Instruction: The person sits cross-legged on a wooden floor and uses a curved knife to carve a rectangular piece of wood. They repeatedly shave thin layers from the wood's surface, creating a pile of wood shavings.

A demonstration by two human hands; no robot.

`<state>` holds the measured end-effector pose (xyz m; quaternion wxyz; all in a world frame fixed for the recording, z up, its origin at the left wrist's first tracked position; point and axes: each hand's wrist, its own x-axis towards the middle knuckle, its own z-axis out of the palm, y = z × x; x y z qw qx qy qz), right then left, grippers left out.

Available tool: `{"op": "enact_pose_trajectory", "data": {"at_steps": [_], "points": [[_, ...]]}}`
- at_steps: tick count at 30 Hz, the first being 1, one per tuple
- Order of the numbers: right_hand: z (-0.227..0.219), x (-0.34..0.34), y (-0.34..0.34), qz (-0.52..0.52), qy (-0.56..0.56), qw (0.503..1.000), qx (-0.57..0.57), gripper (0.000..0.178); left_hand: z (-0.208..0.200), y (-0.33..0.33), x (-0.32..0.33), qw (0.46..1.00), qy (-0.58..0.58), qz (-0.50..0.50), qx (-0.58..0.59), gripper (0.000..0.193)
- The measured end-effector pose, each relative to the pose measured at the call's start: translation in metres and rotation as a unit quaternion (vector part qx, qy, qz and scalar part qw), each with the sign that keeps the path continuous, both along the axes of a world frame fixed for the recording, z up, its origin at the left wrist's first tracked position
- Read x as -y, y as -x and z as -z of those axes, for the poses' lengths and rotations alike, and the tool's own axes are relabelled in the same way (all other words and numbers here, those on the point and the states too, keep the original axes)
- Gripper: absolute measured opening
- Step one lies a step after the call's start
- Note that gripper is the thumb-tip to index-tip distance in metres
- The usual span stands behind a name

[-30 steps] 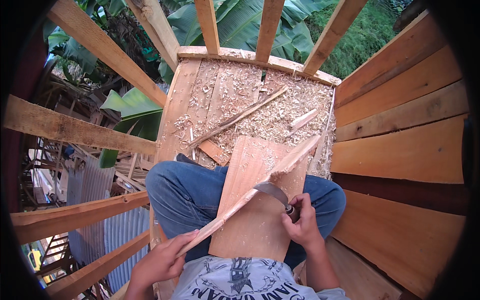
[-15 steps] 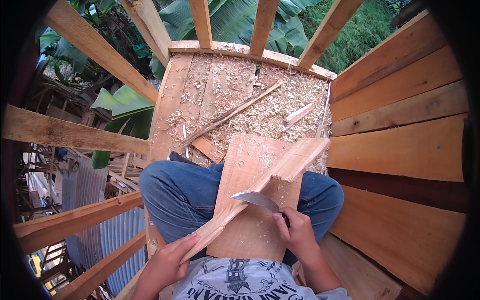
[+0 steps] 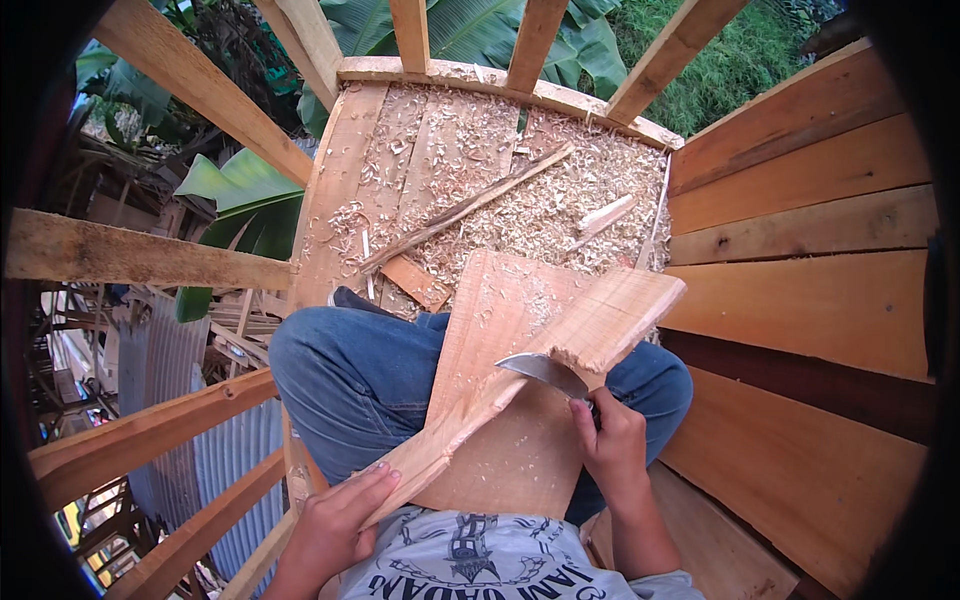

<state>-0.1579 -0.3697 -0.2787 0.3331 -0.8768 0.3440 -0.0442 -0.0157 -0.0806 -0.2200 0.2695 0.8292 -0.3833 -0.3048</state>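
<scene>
My left hand [image 3: 348, 517] is closed around the narrow end of a partly carved piece of wood [image 3: 610, 318], which slants up to the right and widens into a broad flat part. A curved-bladed knife [image 3: 545, 373] is gripped in my right hand [image 3: 610, 445]; its handle is mostly hidden by the fingers. The blade crosses the wood just below the rough notch where the broad part begins, its tip pointing left. Under the carved piece, a flat board [image 3: 462, 345] lies across my lap between my knees.
Wood shavings [image 3: 560, 215] cover much of the plank floor [image 3: 340, 200]. On them lie a long thin stick [image 3: 470, 205], a short split offcut [image 3: 605, 215] and a small reddish block [image 3: 415, 282]. Wooden rails [image 3: 150, 257] stand at left and front, and a plank wall [image 3: 790, 310] at right.
The knife and my right hand have moved up along the wood toward the notch. The wood's broad end has shifted slightly right, and its flat face shows more. My left hand keeps its hold.
</scene>
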Motion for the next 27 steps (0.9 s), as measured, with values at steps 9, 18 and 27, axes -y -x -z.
{"op": "enact_pose_trajectory", "data": {"at_steps": [9, 18, 27], "points": [[0.002, -0.02, 0.0, -0.041, -0.03, 0.999, 0.016, 0.026, 0.005, 0.008, 0.0, 0.999, 0.006, 0.006, 0.032, 0.061], [-0.007, -0.012, 0.004, -0.036, -0.029, 0.999, 0.011, 0.024, 0.007, 0.019, 0.0, 0.998, 0.007, 0.016, 0.061, 0.066], [0.007, 0.0, 0.009, 0.003, 0.024, 1.0, 0.008, 0.02, 0.01, 0.031, 0.002, 0.997, -0.005, 0.012, 0.074, 0.067]]}}
